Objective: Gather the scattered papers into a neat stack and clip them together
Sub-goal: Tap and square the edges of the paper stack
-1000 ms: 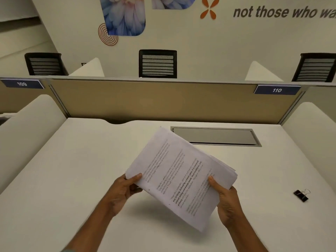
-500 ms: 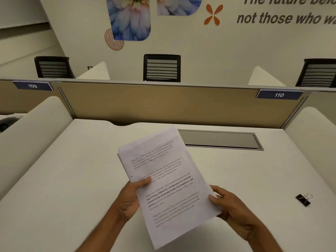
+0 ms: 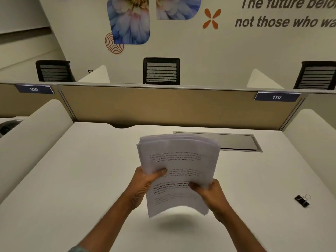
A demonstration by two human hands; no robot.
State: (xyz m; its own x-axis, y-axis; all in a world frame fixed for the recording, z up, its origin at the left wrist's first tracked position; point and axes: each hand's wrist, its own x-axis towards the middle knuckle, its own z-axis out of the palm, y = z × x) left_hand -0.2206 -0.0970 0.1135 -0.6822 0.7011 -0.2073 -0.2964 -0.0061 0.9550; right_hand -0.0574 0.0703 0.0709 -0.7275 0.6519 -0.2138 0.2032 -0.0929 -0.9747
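Well left of the clip (image 3: 302, 200), left hand (image 3: 143, 186) and right hand (image 3: 212, 195) grip the papers (image 3: 179, 160), now swung upright off the bench (image 3: 72, 179), ready for squaring.

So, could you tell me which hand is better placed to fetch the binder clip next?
Probably the right hand: the binder clip lies on the desk to its right, while the left hand grips the papers at the opposite edge.
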